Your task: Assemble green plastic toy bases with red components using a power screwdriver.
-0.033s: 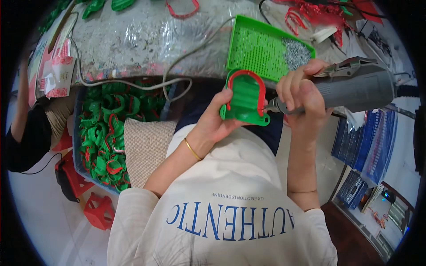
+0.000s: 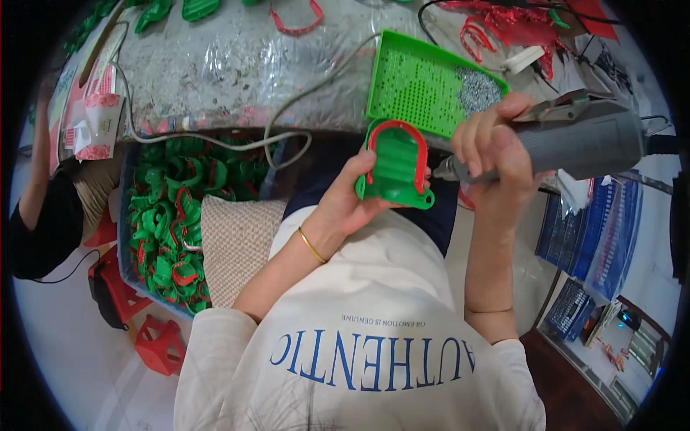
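My left hand (image 2: pixel 352 187) is closed on a green plastic part (image 2: pixel 397 161), with its thumb on the near left edge. Along the part's rim runs a red U-shaped strip (image 2: pixel 420 147). A small ring tab sticks out at its lower right corner. In my right hand (image 2: pixel 496 144) is a grey electric screwdriver (image 2: pixel 582 136), its fingers wrapped round the front of the body. The driver's tip points left at the part's right side, a small gap away from the red strip. Beyond both hands lies a green perforated tray (image 2: pixel 417 86) with small silver screws (image 2: pixel 478 90) heaped at its right end.
A blue bin (image 2: pixel 128 244) full of green and red parts stands at left beside a woven cushion (image 2: pixel 241 241). A grey cable (image 2: pixel 287 115) loops over the plastic-covered table (image 2: pixel 215 57). Another person's arm (image 2: pixel 36 165) is at far left. Red stools (image 2: pixel 159 345) stand below.
The screwdriver's tip has come slightly away from the red strip's right end, where it was touching or nearly so. The green part has shifted very slightly downward in the view.
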A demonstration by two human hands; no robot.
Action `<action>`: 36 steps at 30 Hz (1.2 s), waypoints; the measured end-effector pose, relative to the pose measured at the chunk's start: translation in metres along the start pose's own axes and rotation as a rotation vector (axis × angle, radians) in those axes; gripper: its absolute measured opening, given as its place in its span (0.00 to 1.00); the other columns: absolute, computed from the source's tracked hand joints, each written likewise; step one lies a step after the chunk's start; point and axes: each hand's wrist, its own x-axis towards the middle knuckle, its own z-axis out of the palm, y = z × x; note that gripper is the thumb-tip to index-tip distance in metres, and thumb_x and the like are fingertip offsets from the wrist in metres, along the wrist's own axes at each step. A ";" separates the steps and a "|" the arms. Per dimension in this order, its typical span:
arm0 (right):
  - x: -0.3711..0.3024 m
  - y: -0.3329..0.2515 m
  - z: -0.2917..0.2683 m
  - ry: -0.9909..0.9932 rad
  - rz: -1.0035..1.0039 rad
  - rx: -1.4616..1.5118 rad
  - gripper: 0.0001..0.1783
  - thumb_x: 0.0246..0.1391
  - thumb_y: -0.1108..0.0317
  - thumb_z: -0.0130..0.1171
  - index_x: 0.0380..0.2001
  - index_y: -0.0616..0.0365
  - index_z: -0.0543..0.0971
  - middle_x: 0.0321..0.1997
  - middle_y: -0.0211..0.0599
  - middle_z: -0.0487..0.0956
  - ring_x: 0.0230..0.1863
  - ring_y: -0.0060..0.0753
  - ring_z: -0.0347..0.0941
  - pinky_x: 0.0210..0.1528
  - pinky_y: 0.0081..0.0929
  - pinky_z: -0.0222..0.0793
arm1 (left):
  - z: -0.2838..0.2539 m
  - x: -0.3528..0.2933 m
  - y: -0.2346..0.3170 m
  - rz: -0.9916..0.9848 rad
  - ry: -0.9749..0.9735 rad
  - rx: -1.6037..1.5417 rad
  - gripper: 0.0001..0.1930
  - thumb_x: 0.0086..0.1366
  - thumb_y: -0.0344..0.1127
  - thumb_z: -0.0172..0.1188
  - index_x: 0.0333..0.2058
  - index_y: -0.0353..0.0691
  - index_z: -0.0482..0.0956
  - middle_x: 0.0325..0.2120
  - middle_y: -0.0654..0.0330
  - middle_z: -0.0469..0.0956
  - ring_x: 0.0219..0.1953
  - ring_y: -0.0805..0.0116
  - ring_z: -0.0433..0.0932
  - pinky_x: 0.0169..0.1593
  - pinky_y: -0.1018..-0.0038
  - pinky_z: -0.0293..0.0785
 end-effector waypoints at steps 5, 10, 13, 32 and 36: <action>0.052 0.020 -0.005 0.056 -0.075 -0.027 0.12 0.53 0.74 0.54 0.41 0.61 0.70 0.18 0.24 0.62 0.17 0.20 0.58 0.24 0.24 0.59 | 0.001 -0.003 -0.006 -0.023 -0.012 0.011 0.35 0.58 0.53 0.57 0.57 0.33 0.63 0.49 0.42 0.72 0.50 0.51 0.74 0.55 0.54 0.69; 0.084 0.080 -0.017 0.098 -0.131 -0.045 0.09 0.52 0.77 0.56 0.37 0.64 0.71 0.20 0.29 0.68 0.19 0.21 0.63 0.26 0.25 0.63 | -0.003 0.001 -0.002 -0.041 -0.015 0.006 0.36 0.59 0.53 0.56 0.57 0.32 0.62 0.50 0.41 0.71 0.51 0.50 0.73 0.56 0.56 0.69; 0.085 0.098 -0.020 0.097 -0.156 -0.081 0.09 0.52 0.76 0.57 0.36 0.65 0.71 0.20 0.31 0.70 0.20 0.21 0.65 0.27 0.24 0.64 | -0.005 0.002 0.000 -0.047 -0.008 -0.011 0.36 0.59 0.54 0.55 0.57 0.32 0.62 0.50 0.41 0.71 0.51 0.50 0.74 0.57 0.56 0.69; 0.076 0.114 -0.017 0.245 -0.060 -0.201 0.10 0.52 0.71 0.59 0.36 0.60 0.71 0.19 0.27 0.70 0.17 0.19 0.66 0.19 0.18 0.60 | -0.016 0.004 0.001 -0.051 -0.023 -0.079 0.37 0.60 0.56 0.53 0.58 0.32 0.61 0.49 0.38 0.71 0.49 0.48 0.74 0.54 0.56 0.71; 0.077 0.109 -0.021 0.270 -0.119 -0.232 0.10 0.52 0.69 0.59 0.34 0.61 0.72 0.20 0.27 0.70 0.17 0.18 0.65 0.20 0.18 0.61 | -0.016 0.008 0.000 -0.068 -0.007 -0.141 0.35 0.61 0.56 0.51 0.57 0.32 0.62 0.49 0.38 0.71 0.50 0.48 0.74 0.54 0.56 0.71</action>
